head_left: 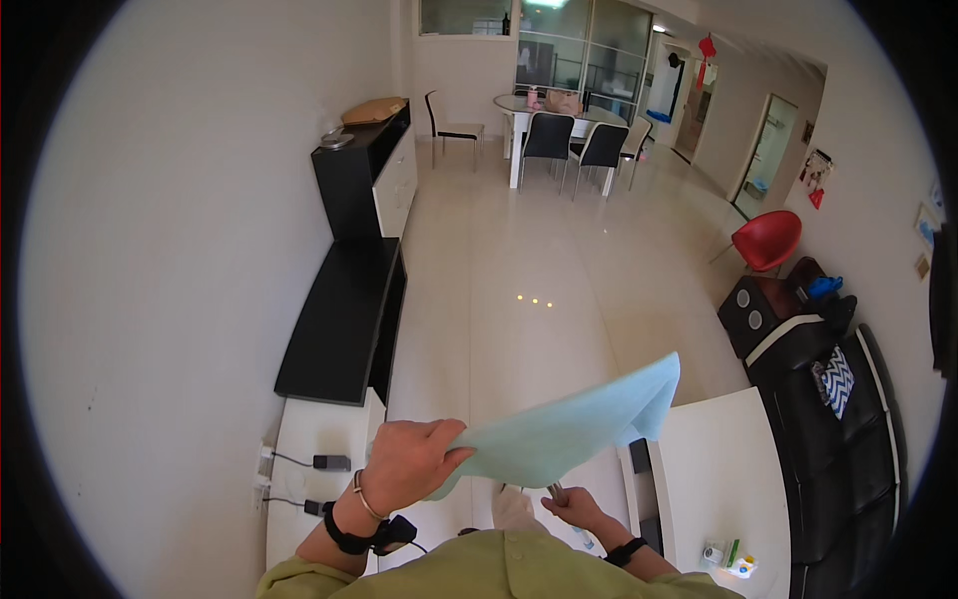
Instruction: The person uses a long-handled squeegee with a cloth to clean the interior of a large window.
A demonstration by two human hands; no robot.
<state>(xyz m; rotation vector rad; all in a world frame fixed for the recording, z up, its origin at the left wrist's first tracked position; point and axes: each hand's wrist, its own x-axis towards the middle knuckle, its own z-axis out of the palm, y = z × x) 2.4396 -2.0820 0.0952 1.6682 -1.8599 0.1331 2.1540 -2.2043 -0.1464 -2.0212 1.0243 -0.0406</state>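
My left hand [419, 453] pinches the edge of a pale blue cloth [554, 434] between thumb and fingers. The cloth stretches out to the right, with a folded far corner raised higher than the rest. Lower down and to the right, my right hand [580, 509] grips a greyish rod or handle [556, 492]. Its upper end disappears behind the cloth, so what it belongs to is hidden. Both hands are in front of my green shirt [516, 561].
To the left run a white low cabinet [299, 427] with black power adapters [331, 463] and a black TV stand [340, 322]. On the right are a white coffee table [722, 464] bearing small packets [730, 558] and a black sofa [831, 472]. Farther off stands a dining table [516, 105].
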